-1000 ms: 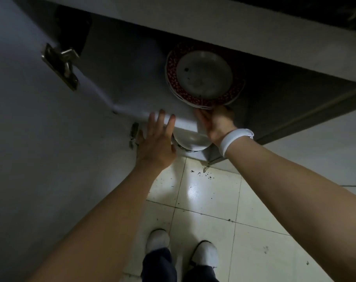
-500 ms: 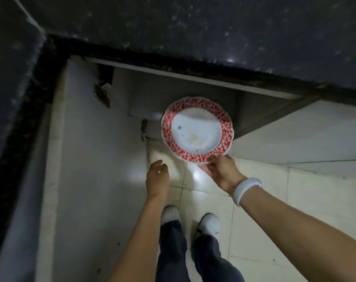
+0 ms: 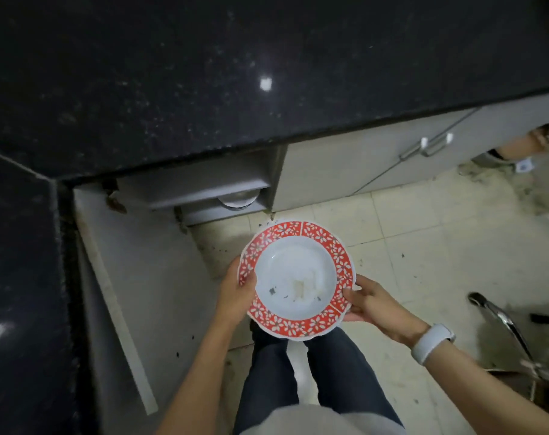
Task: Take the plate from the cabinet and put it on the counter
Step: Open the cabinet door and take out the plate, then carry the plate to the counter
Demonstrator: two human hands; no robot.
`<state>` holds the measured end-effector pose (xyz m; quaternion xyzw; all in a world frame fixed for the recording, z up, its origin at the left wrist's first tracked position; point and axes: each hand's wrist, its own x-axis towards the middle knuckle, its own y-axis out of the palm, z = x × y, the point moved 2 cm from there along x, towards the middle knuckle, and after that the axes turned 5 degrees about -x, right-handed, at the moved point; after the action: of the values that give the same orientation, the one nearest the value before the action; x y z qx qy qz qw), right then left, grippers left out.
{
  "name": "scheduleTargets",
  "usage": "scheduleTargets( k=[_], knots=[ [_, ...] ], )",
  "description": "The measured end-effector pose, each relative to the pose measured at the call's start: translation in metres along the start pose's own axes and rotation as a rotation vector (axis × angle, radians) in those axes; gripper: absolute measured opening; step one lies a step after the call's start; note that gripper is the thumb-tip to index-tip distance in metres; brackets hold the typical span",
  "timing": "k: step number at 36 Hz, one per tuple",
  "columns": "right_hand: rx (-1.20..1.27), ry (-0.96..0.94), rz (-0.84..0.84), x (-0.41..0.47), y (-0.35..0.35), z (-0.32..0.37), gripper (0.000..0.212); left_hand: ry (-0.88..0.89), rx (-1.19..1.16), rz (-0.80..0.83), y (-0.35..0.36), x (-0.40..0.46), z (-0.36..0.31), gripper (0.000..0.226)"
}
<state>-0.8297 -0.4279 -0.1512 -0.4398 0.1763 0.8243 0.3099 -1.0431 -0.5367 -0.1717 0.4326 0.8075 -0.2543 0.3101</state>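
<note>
The plate (image 3: pixel 295 279) is held up in the air by both hands, well below the bench (image 3: pixel 204 73) top and out past its front edge. It is out of the cabinet (image 3: pixel 204 189) now. It is white in the middle with a red rim of small white flowers, and some crumbs and dark bits are seen in its bowl. It is kept nearly flat.

The left hand (image 3: pixel 235 295) is curled round the left side of the rim, with the thumb on top. The right hand (image 3: pixel 372 304) is closed on the right side of the rim, thumb on top and fingers under. A white band (image 3: pixel 431 342) is worn on that wrist.

The cabinet door (image 3: pixel 125 277) is open, and another dish (image 3: pixel 237 199) is seen on a low shelf inside.

The step in hand looks like the carry, with the taking-out done. Next, the plate needs to be lifted higher than the front edge of the bench, moved forward over the dark top, and set down flat. It should be kept level so the crumbs are not spilled, and the rim should not be knocked on the edge.
</note>
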Motion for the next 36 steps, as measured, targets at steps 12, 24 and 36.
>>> scheduleTargets(
  k=[12,24,36],
  knots=[
    [-0.091,-0.318,-0.456,-0.092,-0.138,0.048,0.092,0.398,0.331,0.115,0.139,-0.027,-0.153,0.034],
    [-0.031,-0.344,-0.675,-0.14,-0.331,0.074,0.02,0.489,0.409,0.156,0.325,-0.034,-0.266,0.037],
    [0.117,-0.3,-0.731,-0.126,-0.472,0.139,0.03,0.551,0.399,0.186,0.435,0.008,-0.383,0.037]
  ],
)
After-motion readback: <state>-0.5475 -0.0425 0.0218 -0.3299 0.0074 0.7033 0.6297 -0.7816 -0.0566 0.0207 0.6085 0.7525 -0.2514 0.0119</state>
